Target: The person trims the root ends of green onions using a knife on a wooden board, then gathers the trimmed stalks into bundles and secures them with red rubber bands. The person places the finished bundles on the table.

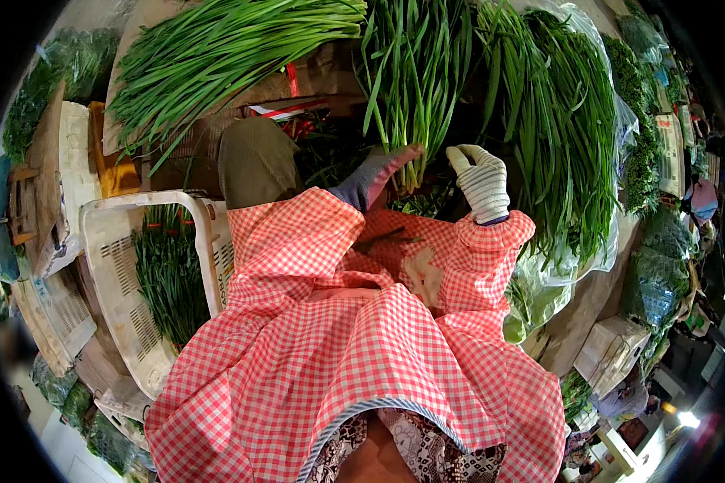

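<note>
My left hand [386,175], in a grey and pink glove, is closed around the pale stem ends of a bunch of long flat green leaves, likely garlic chives [420,84]. Just right of those stems is my right hand [480,178] in a white striped knit glove, its thumb and fingers curled towards each other; whether something thin is between them is unclear. A large pile of the same greens [556,121] lies beside it on clear plastic. Another heap of long green leaves [235,54] lies at the upper left.
A white plastic crate [205,241] at my left contains dark green bunches with red bands. More crates and bagged greens stand further left. At the right are wrapped greens [658,271], a pale box [610,353] and people in the background. Loose dark leaves lie below my hands.
</note>
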`<state>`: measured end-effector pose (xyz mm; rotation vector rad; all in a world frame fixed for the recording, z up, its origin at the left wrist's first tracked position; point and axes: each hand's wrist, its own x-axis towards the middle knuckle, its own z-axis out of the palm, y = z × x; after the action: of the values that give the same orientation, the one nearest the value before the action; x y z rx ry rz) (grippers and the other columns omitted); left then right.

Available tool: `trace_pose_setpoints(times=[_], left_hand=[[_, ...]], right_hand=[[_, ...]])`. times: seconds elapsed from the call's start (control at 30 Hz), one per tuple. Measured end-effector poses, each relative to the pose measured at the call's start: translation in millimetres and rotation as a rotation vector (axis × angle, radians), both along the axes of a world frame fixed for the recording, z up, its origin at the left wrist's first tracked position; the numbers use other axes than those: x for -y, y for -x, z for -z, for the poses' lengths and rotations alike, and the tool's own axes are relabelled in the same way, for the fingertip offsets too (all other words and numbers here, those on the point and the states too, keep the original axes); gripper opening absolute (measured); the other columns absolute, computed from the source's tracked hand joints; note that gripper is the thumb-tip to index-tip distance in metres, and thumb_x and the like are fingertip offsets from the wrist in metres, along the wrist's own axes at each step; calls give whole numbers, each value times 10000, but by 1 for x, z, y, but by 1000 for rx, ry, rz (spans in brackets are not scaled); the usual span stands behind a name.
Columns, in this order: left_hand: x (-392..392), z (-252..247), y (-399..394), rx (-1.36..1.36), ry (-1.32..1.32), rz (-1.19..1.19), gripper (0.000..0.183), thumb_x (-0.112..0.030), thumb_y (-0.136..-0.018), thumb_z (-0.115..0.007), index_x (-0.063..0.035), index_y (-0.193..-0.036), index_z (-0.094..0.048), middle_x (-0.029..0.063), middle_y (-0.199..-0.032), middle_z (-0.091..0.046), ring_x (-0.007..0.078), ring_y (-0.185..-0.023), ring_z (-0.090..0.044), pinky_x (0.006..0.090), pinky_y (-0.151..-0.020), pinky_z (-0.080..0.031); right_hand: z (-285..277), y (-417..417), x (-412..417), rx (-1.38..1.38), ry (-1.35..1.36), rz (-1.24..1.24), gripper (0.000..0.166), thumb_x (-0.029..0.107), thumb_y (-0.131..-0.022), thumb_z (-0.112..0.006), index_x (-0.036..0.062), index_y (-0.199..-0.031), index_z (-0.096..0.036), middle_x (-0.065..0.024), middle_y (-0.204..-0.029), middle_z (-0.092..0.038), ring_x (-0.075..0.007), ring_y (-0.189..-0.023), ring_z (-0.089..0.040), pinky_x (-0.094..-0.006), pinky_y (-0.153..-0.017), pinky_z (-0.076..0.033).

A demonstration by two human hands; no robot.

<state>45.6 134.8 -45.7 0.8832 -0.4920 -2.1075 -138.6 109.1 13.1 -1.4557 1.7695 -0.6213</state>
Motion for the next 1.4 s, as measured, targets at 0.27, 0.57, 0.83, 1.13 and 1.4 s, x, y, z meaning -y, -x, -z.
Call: trace_pose_setpoints(times=[0.27,0.57,0.83,1.13,1.4], left_hand=[[-6,-7,-2,-320,-176,-80,314,-271,-846,-516,-14,-1003,-606,111,-934,-654,238,-826,-641,392,-775,-522],[-4,-1,-4,-410,-280,-180,315,-254,-813,-529,-27,-1020,-599,123,-936,-655,257,-819,-641,403,-733,-534],[-4,-18,-3,-325,-261,-164,310,-323,-814,-585,-55,-969,-604,68,-869,-656,193,-756,-632,359,-686,-526],[-3,-15,-2,-347,-145,48,377,-255,-835,-594,-16,-1124,-553,123,-1027,-627,243,-948,-607,415,-840,-495],[4,-5,4,-501,-142,18,434,-254,-850,-544,10,-1193,-512,164,-1169,-570,272,-1091,-549,455,-939,-442]], right_hand=[[-10,-7,-22,229,-65,9,275,264,-852,-615,9,-934,-675,-1,-680,-621,-47,-481,-485,-196,-464,-405],[4,-18,-29,-57,-35,-225,405,350,-737,-698,-26,-885,-661,-136,-748,-672,-199,-662,-645,-308,-629,-498],[-1,-30,-34,215,-81,-21,269,191,-709,-702,-21,-869,-663,-103,-709,-665,-122,-630,-614,-270,-588,-488],[-14,-43,-54,155,17,-217,276,265,-746,-692,-6,-782,-659,-156,-670,-622,-252,-588,-613,-331,-563,-484],[12,-47,-86,-44,-107,-455,312,315,-751,-661,4,-739,-631,-199,-619,-570,-349,-586,-575,-380,-552,-473]])
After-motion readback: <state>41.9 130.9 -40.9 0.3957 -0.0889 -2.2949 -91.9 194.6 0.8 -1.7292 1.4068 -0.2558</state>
